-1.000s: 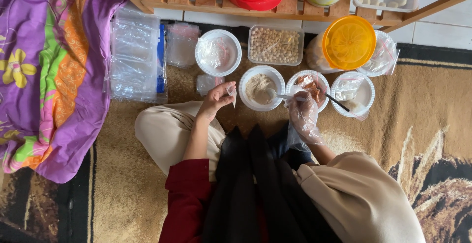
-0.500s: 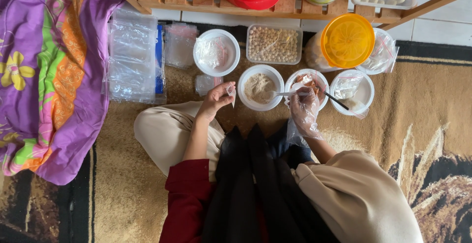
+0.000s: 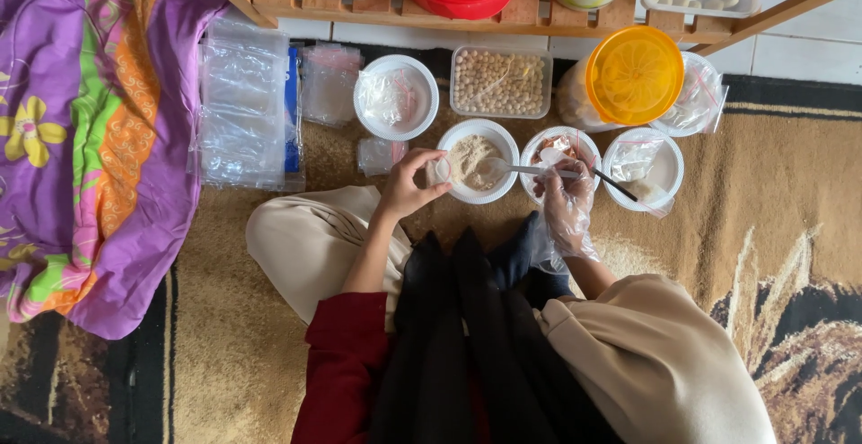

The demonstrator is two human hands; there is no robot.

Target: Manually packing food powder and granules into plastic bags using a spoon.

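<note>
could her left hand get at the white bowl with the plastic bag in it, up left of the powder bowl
Probably yes. The left hand sits at the rim of the powder bowl, and the white bowl with the bag lies just beyond it with only a small clear packet between. Its fingers already pinch a small pouch.

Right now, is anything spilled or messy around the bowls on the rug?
Nothing looks spilled. The beige powder stays inside its round white bowl, and the patterned brown rug around it shows no visible powder. The gloved right hand holds a spoon level over that bowl; the bare left hand pinches a small clear plastic bag.
</note>
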